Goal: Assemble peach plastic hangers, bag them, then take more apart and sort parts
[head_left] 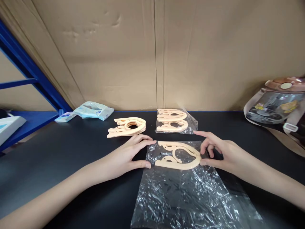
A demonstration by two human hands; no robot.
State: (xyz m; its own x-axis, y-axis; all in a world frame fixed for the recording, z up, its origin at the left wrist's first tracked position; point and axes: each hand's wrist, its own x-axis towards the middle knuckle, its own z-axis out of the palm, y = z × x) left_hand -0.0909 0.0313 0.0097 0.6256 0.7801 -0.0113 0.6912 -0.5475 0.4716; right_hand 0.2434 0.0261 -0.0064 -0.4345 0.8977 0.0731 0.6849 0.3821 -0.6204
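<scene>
A cream folding clothes hanger (188, 166) lies folded in a clear plastic bag (176, 197) on the black table. At the bag's upper left edge rests my left hand (128, 154), its thumb and fingers spread apart, fingertips on the film. My right hand (221, 152) is at the hanger's rounded right end. Its thumb touches there through the film, the index finger stretches forward, and the other fingers are loosely bent. Behind the left hand lies a stack of folded hangers (140, 128). More folded hangers (171, 127) lie in another clear bag beyond.
A pale blue tissue pack (94, 109) and a small white-and-blue box (64, 117) sit at the back left, near a blue metal frame (45, 92). At the right stands a clear drinking bottle (274, 108) with a strap. A cardboard wall (114, 63) closes off the back.
</scene>
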